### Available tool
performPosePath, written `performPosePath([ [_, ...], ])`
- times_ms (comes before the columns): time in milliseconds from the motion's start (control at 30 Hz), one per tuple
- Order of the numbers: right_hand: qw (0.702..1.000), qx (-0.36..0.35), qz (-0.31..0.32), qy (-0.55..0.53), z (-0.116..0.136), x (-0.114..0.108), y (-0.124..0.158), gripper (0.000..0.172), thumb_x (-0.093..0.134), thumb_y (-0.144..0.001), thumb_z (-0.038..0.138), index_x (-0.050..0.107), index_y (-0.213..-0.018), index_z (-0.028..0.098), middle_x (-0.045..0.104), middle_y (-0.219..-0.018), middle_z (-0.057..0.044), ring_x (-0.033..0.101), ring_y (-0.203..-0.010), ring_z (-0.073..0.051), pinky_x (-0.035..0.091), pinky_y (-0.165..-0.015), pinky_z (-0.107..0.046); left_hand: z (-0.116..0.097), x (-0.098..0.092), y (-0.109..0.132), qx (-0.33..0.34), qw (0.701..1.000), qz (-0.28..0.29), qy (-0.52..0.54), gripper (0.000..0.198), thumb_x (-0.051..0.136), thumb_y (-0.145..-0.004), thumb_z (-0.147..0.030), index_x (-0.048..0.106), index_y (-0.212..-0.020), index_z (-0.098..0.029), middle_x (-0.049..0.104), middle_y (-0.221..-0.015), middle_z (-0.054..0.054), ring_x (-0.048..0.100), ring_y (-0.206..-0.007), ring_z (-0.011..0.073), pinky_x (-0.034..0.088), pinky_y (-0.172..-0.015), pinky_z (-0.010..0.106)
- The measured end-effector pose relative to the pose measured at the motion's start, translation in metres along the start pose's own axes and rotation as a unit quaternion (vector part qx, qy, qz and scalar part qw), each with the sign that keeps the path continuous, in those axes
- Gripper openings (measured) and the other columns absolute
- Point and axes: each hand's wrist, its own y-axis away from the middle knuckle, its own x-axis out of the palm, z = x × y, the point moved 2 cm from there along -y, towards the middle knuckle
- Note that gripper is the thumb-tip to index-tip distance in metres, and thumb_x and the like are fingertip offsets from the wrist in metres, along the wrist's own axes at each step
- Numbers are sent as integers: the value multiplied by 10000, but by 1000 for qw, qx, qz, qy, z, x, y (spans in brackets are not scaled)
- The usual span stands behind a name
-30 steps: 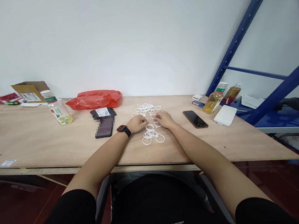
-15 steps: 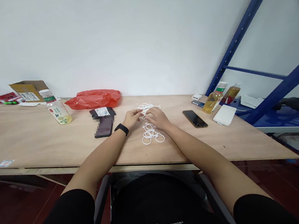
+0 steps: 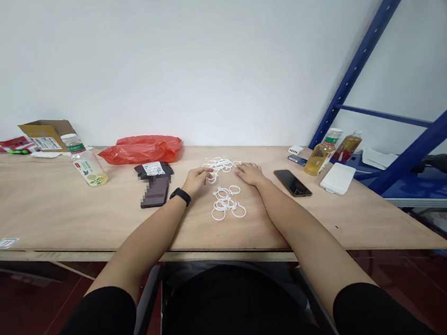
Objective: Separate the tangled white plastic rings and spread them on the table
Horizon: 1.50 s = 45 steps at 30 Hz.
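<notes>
Toward six o'clock from the middle of the table [image 3: 198, 231], a near cluster of white rings [image 3: 224, 206], several overlapping: liable, in all likelihood, to shift or tangle if brushed by a wrist. At three o'clock, a dark phone [image 3: 294, 183], perhaps nudged by too wide a sweep. At ten o'clock, touching a lone white ring [image 3: 212, 180] with the left hand [image 3: 196, 179], fingertips bent toward it; cannot tell whether pinched or merely met. If only loosely caught, likely to slip away, being so thin. At two o'clock, resting the right hand [image 3: 250, 174] palm down, fingers loosely spread, gripping nothing visible. Toward twelve o'clock, a far cluster of white rings [image 3: 220, 163], heaped densely; on pulling one, might drag out any hooked neighbours. Farther, toward ten o'clock, a crumpled red bag [image 3: 142, 149], too well apart to snag.
</notes>
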Motion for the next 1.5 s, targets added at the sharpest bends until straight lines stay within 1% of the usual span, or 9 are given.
performPosePath([
  [233, 1000, 17, -19, -17, 5, -14, 13, 334, 506, -927, 457, 745, -939, 224, 732, -1034, -92, 628, -1015, -246, 423, -913, -357, 0, -3, 0, 10, 1000, -8, -18, 247, 501, -653, -202, 703, -767, -116, 664, -672, 39, 446, -488, 88, 370, -505, 233],
  [333, 997, 22, -28, -61, 3, -15, 15, 237, 600, -862, 374, 728, -996, 227, 733, -995, -56, 638, -943, -212, 441, -846, -306, 0, -6, -2, 27, 999, -21, -38, 248, 494, -659, -225, 699, -752, -121, 654, -652, 30, 462, -511, 98, 375, -531, 235],
  [500, 992, 3, -65, -109, 5, -17, 16, 421, 571, -802, 215, 652, -1215, 221, 711, -943, -40, 618, -855, -193, 440, -784, -282, 0, -7, -4, 59, 995, -37, -65, 218, 489, -656, -252, 672, -659, -135, 610, -583, 10, 512, -570, 121, 388, -565, 227],
  [700, 983, 10, -17, -180, 10, -15, 19, 300, 476, -818, 199, 720, -993, 202, 692, -765, -22, 594, -738, -179, 415, -702, -261, 0, -4, -4, 75, 995, -33, -64, 170, 475, -659, -212, 621, -601, -147, 552, -526, -12, 479, -529, 112, 363, -533, 217],
  [833, 975, 18, -42, -216, 10, -15, 17, 252, 470, -808, 208, 705, -892, 185, 698, -804, -27, 599, -765, -171, 422, -719, -252, -1, -2, -3, 73, 994, -28, -76, 149, 445, -652, -157, 577, -583, -156, 553, -538, -14, 498, -540, 113, 389, -551, 217],
  [1000, 940, 74, -47, -328, 7, -12, 16, 218, 475, -774, 182, 681, -844, 177, 693, -724, -13, 609, -677, -144, 454, -664, -227, 3, 3, 4, 34, 992, 55, -107, 214, 434, -701, -149, 632, -781, -147, 599, -571, -11, 556, -555, 132, 440, -581, 236],
  [1167, 888, 114, -16, -445, 4, -8, 15, 182, 535, -719, 129, 680, -823, 162, 688, -654, -4, 587, -533, -107, 462, -562, -197, 5, 7, 10, 125, 938, 140, -292, 188, 516, -755, -205, 699, -762, -164, 696, -809, 46, 633, -786, 178, 509, -781, 297],
  [1300, 871, 115, -7, -477, 2, -7, 14, 215, 543, -722, 103, 712, -850, 145, 703, -653, -16, 599, -525, -100, 480, -559, -188, 8, 5, 6, 188, 907, 98, -363, 262, 529, -823, -270, 750, -921, -168, 682, -1023, 79, 631, -979, 205, 487, -956, 328],
  [1500, 854, 132, -1, -503, 3, -10, 17, 241, 551, -747, 75, 725, -904, 130, 727, -699, -38, 645, -575, -113, 514, -594, -195, 17, -4, -2, 161, 862, 85, -474, 361, 470, -880, -257, 722, -1124, -173, 662, -1166, 95, 623, -1059, 220, 472, -993, 338],
])
